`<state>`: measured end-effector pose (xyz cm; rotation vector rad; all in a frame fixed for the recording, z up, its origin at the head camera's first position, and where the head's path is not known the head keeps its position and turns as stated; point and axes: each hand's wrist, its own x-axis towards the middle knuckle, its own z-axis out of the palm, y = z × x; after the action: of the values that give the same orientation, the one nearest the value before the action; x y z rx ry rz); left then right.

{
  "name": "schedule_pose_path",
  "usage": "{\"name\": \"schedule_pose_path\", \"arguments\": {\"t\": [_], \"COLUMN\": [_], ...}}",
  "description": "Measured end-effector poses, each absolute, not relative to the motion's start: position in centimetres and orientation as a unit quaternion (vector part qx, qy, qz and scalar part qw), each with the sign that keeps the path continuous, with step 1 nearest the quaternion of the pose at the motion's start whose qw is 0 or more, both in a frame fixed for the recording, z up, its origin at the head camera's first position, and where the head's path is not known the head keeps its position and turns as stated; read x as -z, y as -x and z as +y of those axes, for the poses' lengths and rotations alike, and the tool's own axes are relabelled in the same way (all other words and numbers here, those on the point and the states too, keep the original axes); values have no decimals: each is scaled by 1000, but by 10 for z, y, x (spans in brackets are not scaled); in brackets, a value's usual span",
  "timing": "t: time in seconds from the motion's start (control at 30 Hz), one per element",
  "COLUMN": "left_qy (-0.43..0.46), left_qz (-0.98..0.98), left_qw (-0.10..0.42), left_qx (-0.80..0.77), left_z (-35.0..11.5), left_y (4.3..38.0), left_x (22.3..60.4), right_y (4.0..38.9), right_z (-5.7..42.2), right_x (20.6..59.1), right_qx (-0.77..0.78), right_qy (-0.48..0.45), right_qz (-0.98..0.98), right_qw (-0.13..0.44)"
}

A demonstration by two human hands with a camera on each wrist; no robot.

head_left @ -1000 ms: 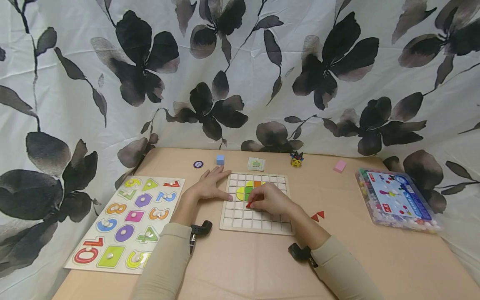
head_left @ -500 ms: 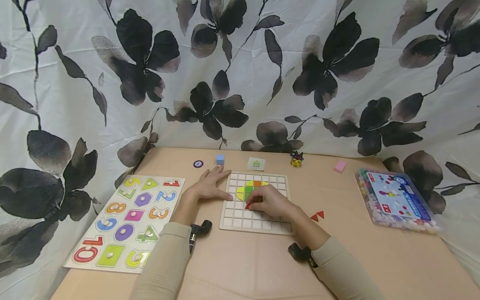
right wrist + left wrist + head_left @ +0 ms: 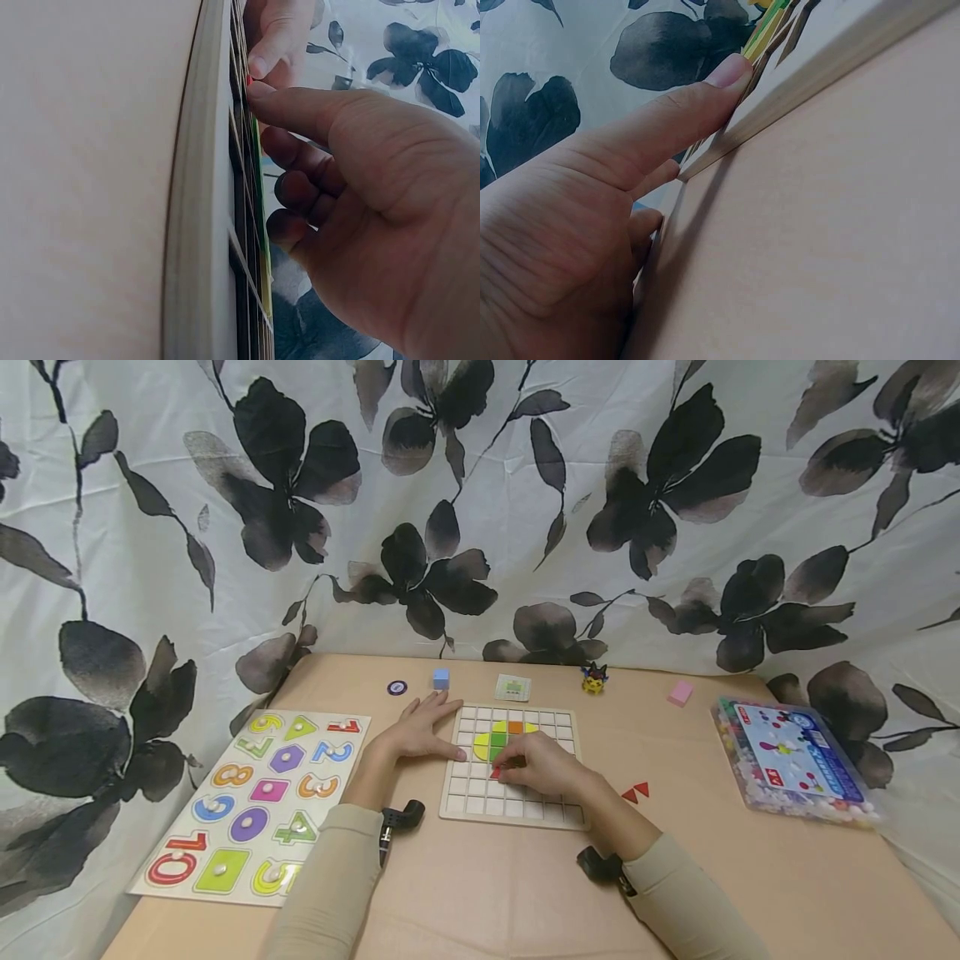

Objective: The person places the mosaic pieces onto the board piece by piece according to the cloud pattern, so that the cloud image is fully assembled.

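Note:
A white grid board (image 3: 480,806) lies on the table, with yellow, green and orange pieces in its upper half. My right hand (image 3: 540,764) is over the middle of the board, its thumb and fingers pinching a small red piece (image 3: 495,773) at a cell below the green piece (image 3: 497,745). Most of the red piece is hidden; a sliver of it shows at the thumb tip in the right wrist view. My left hand (image 3: 420,732) has its fingers spread, and the thumb (image 3: 727,71) rests on the board's left edge.
Two red triangles (image 3: 636,792) lie right of the board. A number-and-shape puzzle board (image 3: 258,768) is at left, a plastic box of beads (image 3: 798,760) at right. Along the back are a dark round token (image 3: 397,687), blue cube (image 3: 441,679), pattern card (image 3: 513,687), small figure (image 3: 594,677) and pink block (image 3: 680,692).
The right hand's fingertips have shifted very slightly with the red piece on the board. The left hand stays in place.

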<state>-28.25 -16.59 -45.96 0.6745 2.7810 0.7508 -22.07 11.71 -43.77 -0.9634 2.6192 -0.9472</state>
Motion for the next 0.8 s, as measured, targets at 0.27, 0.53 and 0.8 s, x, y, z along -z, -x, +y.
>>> {"name": "schedule_pose_path", "arguments": {"t": [0.27, 0.53, 0.8], "left_qy": [-229, -227, -224], "left_qz": [935, 936, 935], "left_qw": [90, 93, 92], "left_qx": [-256, -253, -258], "left_z": [-166, -165, -165], "left_y": [282, 282, 282], "left_x": [458, 459, 458], "right_y": [221, 222, 223], "right_z": [118, 120, 120], "right_x": [438, 439, 440], "right_qx": [310, 307, 302], "right_qy": [331, 339, 339], "right_qz": [886, 884, 885], "right_qw": [97, 96, 96]}}
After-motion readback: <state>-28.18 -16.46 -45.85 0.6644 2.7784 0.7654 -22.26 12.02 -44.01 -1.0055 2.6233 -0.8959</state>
